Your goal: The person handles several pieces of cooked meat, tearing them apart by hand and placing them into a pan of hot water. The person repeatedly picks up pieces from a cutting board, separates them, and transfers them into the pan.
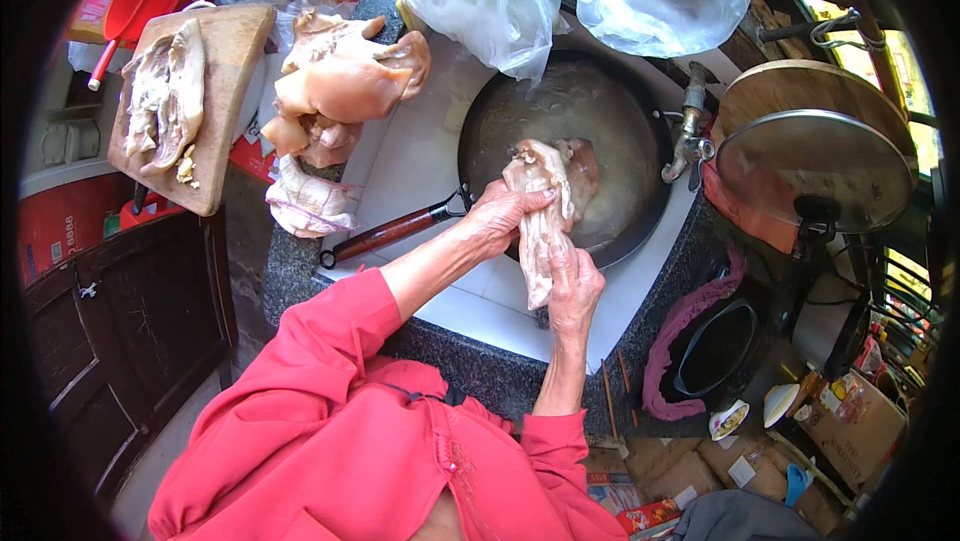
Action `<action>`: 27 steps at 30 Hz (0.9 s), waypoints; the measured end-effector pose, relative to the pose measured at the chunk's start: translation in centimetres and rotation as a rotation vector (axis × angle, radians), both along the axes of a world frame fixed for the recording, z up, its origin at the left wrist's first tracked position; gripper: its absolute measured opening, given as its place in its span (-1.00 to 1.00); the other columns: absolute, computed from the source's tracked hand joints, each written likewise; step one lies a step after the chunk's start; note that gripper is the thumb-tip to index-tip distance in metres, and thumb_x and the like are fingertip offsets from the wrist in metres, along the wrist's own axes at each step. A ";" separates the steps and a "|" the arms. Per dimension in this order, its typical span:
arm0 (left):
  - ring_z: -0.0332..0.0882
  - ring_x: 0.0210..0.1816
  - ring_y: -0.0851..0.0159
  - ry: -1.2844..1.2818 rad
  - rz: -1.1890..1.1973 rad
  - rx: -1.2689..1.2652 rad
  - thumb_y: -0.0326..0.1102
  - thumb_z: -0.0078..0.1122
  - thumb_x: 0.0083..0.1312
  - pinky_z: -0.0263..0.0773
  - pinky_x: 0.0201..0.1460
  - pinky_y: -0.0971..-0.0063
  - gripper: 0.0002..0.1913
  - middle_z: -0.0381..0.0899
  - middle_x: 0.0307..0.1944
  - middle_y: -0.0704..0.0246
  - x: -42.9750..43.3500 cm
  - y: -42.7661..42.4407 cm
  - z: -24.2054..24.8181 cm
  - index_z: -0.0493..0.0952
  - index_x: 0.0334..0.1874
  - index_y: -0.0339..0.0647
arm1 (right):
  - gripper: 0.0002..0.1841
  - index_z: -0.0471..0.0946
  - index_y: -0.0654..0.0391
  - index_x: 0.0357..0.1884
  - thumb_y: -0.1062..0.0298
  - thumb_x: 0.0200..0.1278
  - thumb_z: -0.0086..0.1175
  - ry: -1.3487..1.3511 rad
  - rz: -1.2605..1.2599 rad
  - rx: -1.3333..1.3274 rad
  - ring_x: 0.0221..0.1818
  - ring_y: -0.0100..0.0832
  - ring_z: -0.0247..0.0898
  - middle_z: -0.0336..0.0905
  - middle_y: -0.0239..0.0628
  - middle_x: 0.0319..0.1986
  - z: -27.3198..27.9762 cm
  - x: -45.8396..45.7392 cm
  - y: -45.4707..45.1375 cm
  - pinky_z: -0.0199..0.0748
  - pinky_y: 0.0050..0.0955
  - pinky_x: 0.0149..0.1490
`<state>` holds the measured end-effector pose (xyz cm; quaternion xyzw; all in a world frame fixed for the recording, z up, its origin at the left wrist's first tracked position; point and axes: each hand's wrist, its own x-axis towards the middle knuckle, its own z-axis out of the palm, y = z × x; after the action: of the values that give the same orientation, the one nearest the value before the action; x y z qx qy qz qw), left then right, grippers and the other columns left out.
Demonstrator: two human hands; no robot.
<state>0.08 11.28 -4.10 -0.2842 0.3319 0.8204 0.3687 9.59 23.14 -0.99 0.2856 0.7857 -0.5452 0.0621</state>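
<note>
Both hands grip a long, pale piece of meat (541, 241) over the near side of a black wok (658, 226). My left hand (499, 217) holds its upper part, with the thumb lying across it. Lower down, my right hand (574, 282) has its fingers closed on the right edge of the meat. The wok holds cloudy water (622, 120) and sits in a white-tiled sink (435, 128). Just behind the held meat, a pinkish meat piece (582, 173) shows partly in the water. The wok's wooden handle (390, 235) points to the lower left.
Large pieces of pale meat (349, 87) and a tied meat bundle (311, 199) rest on the sink's left edge. Farther left, a wooden cutting board (232, 68) bears more meat (166, 98). Plastic bags (487, 0) overhang the wok's far side. A metal tap (686, 136) stands right.
</note>
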 end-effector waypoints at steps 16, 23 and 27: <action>0.60 -0.09 0.11 -0.019 -0.324 -0.057 0.04 -0.20 0.40 0.53 -0.05 0.18 -0.47 0.56 -0.07 0.09 -1.5 -1.3 0.4 0.38 0.13 -0.33 | -0.67 0.46 0.33 -0.18 0.20 0.27 0.04 -0.090 -0.312 -0.685 -0.63 -0.45 0.45 0.51 -0.21 -0.53 -0.7 2.4 0.1 0.47 -0.55 -0.57; 0.57 -0.04 0.05 -0.022 -0.298 0.004 0.05 -0.29 0.42 0.49 0.02 0.06 -0.43 0.50 0.01 0.06 -1.4 -2.0 0.5 0.28 0.20 -0.36 | -0.66 0.45 0.34 -0.18 0.20 0.26 0.04 -0.118 -0.324 -0.721 -0.64 -0.43 0.46 0.51 -0.18 -0.55 -0.4 2.5 -0.3 0.47 -0.54 -0.58; 0.57 -0.04 0.04 -0.001 -0.325 -0.008 0.06 -0.34 0.44 0.51 0.02 0.07 -0.42 0.50 0.01 0.03 -1.4 -2.2 0.2 0.28 0.20 -0.38 | -0.66 0.45 0.35 -0.18 0.20 0.25 0.04 -0.138 -0.348 -0.725 -0.64 -0.42 0.46 0.51 -0.19 -0.56 -0.6 2.5 -0.4 0.47 -0.54 -0.59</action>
<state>-1.34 9.10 -3.88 -0.2288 0.3763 0.7486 0.4956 12.08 22.75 -1.57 0.4097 0.4766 -0.7688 0.1185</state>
